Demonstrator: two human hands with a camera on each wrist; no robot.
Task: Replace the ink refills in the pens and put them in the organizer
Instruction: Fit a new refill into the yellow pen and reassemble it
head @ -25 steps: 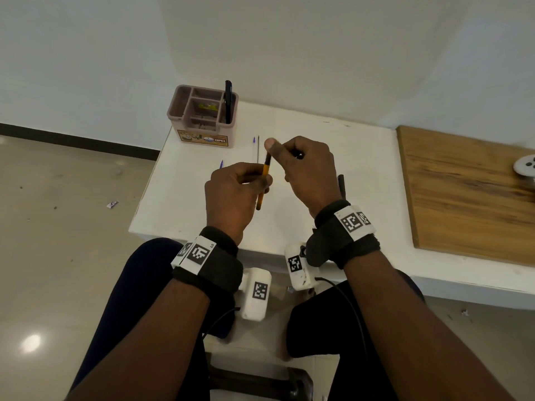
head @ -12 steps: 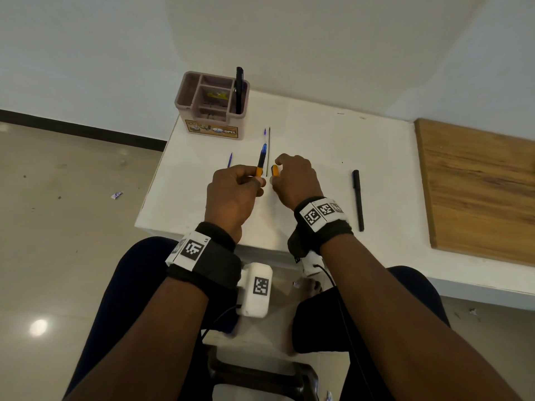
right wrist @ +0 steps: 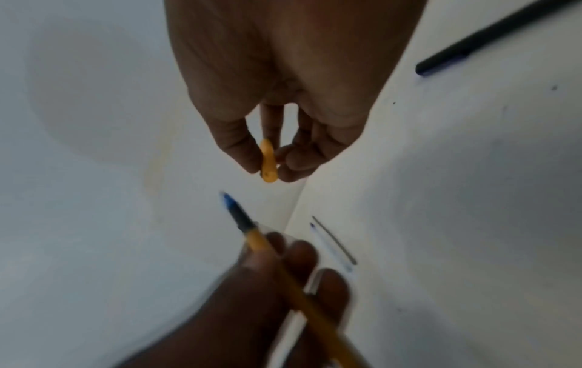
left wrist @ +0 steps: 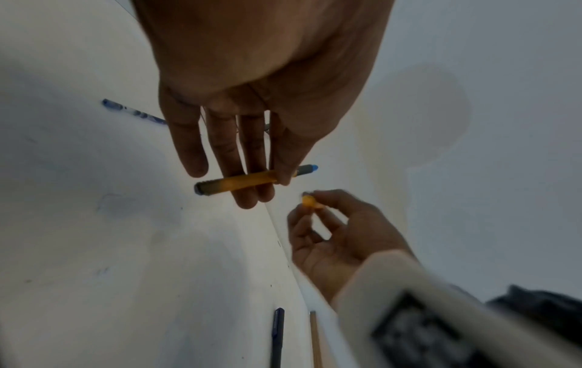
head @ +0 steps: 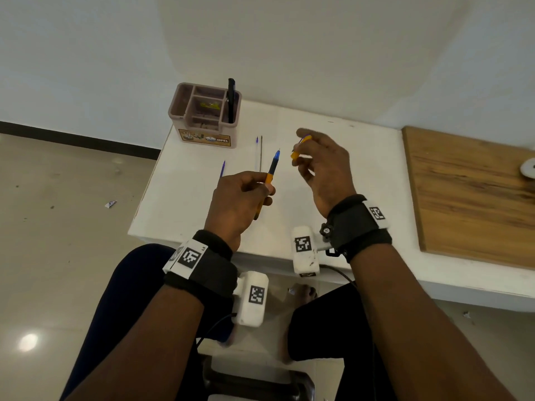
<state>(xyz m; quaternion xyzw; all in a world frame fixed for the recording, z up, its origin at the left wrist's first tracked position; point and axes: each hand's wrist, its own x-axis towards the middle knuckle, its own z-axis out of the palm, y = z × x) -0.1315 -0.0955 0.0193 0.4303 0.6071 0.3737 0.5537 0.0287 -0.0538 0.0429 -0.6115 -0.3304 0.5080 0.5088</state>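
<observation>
My left hand (head: 265, 192) grips an orange pen (head: 270, 173) by its barrel, the blue tip pointing up and away. In the left wrist view the orange pen (left wrist: 239, 184) lies across the fingers (left wrist: 249, 154). My right hand (head: 301, 151) is raised to the right of the pen and pinches a small orange pen piece (head: 299, 147), also visible as the orange piece (right wrist: 268, 161) between thumb and fingertips. The two hands are apart. The brown organizer (head: 207, 137) stands at the table's far left with a black pen (head: 230, 99) upright in it.
Thin loose refills (head: 256, 151) and a short blue refill (head: 223, 168) lie on the white table (head: 376, 169) behind my hands. Another black pen (right wrist: 488, 37) lies on the table to the right. A wooden board (head: 469, 192) covers the right side.
The hands were together on the pen. Now the right hand has pulled away up and to the right with the small orange piece, and the left hand keeps the pen.
</observation>
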